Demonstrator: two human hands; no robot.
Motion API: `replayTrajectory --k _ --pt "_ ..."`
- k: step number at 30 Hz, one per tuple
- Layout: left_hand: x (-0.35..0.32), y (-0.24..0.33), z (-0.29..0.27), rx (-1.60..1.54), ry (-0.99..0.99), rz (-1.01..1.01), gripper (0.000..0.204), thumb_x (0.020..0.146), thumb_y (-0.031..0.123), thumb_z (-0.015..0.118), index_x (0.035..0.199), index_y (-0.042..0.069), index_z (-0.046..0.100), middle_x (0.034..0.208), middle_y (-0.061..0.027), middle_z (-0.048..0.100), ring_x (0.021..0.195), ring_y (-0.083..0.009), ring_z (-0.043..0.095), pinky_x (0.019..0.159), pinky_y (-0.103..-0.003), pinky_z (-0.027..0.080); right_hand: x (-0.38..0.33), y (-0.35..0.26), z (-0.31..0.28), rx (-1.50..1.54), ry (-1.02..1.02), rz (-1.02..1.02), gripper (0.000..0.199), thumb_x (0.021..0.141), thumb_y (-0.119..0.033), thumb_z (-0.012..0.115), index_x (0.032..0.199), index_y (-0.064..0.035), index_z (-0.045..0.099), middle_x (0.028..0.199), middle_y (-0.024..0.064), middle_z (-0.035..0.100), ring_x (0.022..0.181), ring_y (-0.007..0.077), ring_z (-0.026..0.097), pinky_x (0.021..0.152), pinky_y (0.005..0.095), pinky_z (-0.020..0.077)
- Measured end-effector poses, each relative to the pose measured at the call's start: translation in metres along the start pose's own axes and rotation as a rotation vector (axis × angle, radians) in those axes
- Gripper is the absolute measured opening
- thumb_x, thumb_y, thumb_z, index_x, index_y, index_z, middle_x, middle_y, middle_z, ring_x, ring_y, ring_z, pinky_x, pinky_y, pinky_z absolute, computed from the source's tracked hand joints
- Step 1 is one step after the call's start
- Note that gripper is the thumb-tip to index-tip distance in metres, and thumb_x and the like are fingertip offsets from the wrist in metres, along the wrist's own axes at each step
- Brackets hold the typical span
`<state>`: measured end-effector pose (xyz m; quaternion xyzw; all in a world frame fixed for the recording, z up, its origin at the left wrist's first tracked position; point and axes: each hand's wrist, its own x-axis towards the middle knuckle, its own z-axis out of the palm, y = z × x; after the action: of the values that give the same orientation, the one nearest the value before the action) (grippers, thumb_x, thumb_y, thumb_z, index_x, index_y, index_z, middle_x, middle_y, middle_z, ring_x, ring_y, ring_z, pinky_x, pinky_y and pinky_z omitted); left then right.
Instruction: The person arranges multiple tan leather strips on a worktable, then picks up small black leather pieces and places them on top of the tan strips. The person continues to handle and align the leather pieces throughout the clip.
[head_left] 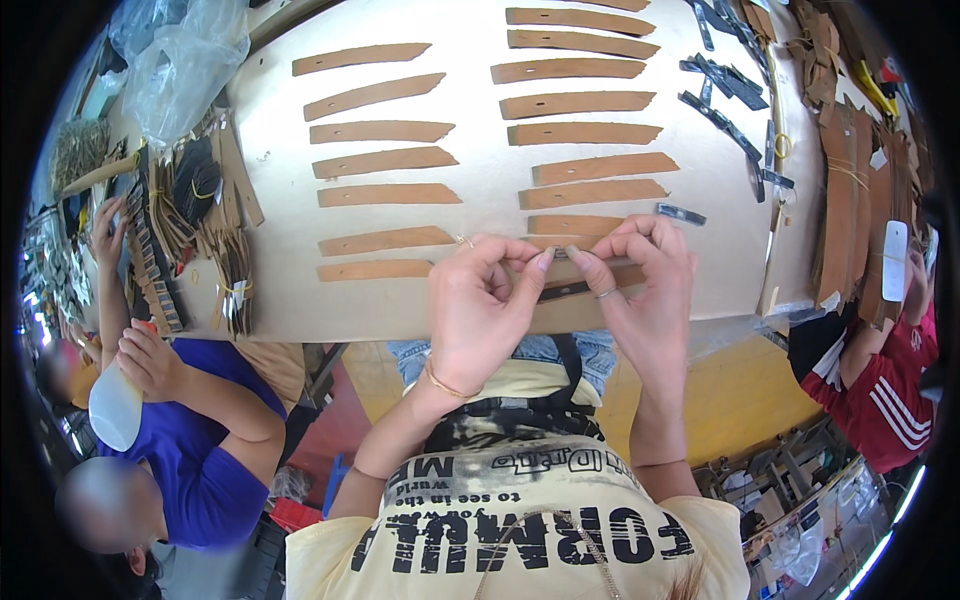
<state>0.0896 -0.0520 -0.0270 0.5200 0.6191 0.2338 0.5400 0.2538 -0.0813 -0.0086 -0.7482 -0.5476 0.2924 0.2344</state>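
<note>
Close to the table's near edge, my left hand (488,305) and my right hand (648,285) meet with thumbs and fingers pinched. A small dark strip (560,253) shows between their fingertips, mostly covered by them. Just below it, a darker strip (566,290) lies across a brown strap piece (630,274), partly behind my right thumb. Brown leather-like strap pieces (585,133) lie in two columns beyond my hands, several with a small slot. The nearest piece in the left column (375,270) reaches my left hand. A short black strip (681,214) rests beside my right hand.
Loose black strips (725,80) are scattered at the far right of the table (480,120). Bundled brown straps (848,190) lie beyond them. At left are strap bundles (232,270) and a clear plastic bag (185,75). People work on both sides, one in a blue shirt (195,450).
</note>
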Motion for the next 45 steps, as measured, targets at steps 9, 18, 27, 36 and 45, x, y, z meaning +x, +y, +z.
replayTrajectory --k 9,18,27,36,45 --pt "0.003 0.0 0.008 0.045 0.079 0.068 0.008 0.08 0.005 0.074 0.083 0.0 0.068 0.07 -0.0049 0.059 0.049 -0.0093 0.045 0.049 -0.026 0.038 0.001 -0.001 0.01 -0.059 0.043 0.011 0.014 0.081 -0.021 0.078 0.084 -0.0089 0.071 0.093 -0.0005 0.054 0.096 0.0185 0.051 0.089 0.0376 0.0315" --pt "0.003 0.002 0.009 0.08 0.099 0.089 0.009 0.08 0.003 0.074 0.081 0.001 0.065 0.071 -0.0044 0.058 0.049 -0.009 0.046 0.049 -0.026 0.039 0.001 -0.002 0.014 -0.105 0.067 -0.009 0.015 0.081 -0.022 0.078 0.083 -0.0094 0.071 0.092 -0.0006 0.053 0.096 0.0192 0.05 0.091 0.0393 0.031" --pt "0.003 0.005 0.012 0.102 0.118 0.129 0.01 0.081 0.001 0.073 0.081 0.001 0.063 0.072 -0.0047 0.056 0.052 -0.0098 0.048 0.049 -0.026 0.041 0.001 -0.001 0.017 -0.132 0.088 -0.023 0.014 0.08 -0.021 0.078 0.081 -0.0096 0.07 0.093 -0.0001 0.053 0.096 0.0192 0.05 0.091 0.04 0.0305" --pt "-0.003 -0.005 0.022 0.36 0.322 0.44 0.024 0.08 -0.003 0.07 0.102 0.006 0.071 0.092 -0.0066 0.057 0.061 -0.016 0.053 0.054 -0.03 0.045 -0.011 0.004 0.028 -0.36 0.297 -0.164 0.015 0.085 -0.03 0.073 0.097 -0.0213 0.071 0.111 -0.0005 0.058 0.11 0.0215 0.049 0.096 0.0439 0.028" --pt "-0.016 -0.026 0.013 0.823 0.208 0.588 0.051 0.076 0.0 0.069 0.122 0.022 0.07 0.094 -0.005 0.059 0.068 -0.0235 0.06 0.055 -0.036 0.048 -0.038 0.034 0.031 -0.657 0.282 -0.262 0.032 0.094 -0.049 0.056 0.118 -0.0317 0.07 0.146 0.0087 0.048 0.132 0.0302 0.04 0.111 0.0544 0.0149"
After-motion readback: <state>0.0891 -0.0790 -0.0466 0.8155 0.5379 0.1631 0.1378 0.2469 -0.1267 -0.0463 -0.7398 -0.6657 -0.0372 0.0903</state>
